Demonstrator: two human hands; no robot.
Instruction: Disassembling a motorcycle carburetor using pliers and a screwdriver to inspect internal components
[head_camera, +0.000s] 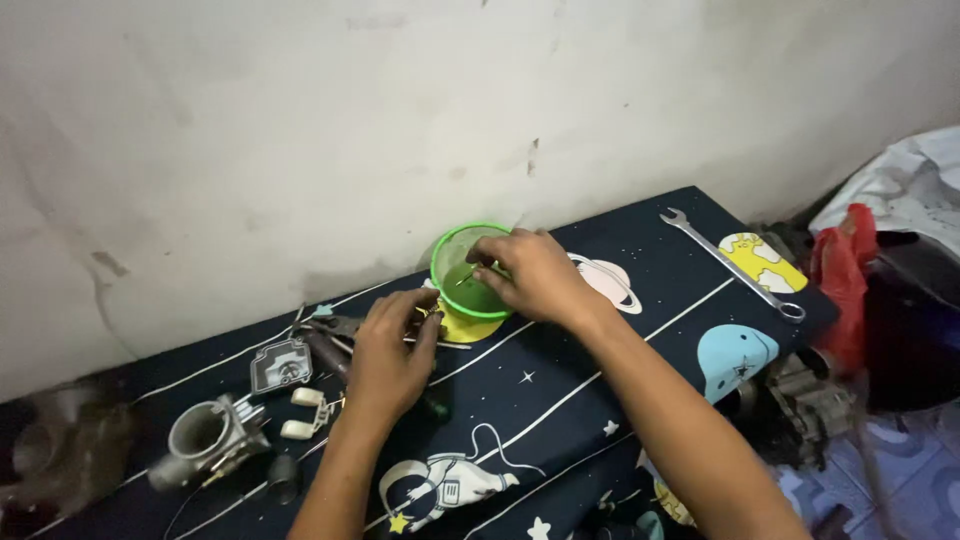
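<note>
My right hand (535, 275) reaches over a small green plastic bowl (450, 250) near the wall and pinches a thin needle-like part whose tip points into the bowl. My left hand (390, 350) rests on the dark space-print cloth (560, 390) just left of the bowl, fingertips closed on a tiny brass-coloured part. A metal carburetor body (205, 435) lies further left with a square cover plate (281, 365), a pair of white floats (298, 412) and pliers (330, 328) beside it.
A long combination wrench (735, 265) lies on the cloth at the right. Off the right edge sit a red plastic bag (845, 270), a white bag (900, 185) and engine parts (805, 400) on the floor. A stained wall (400, 120) runs directly behind.
</note>
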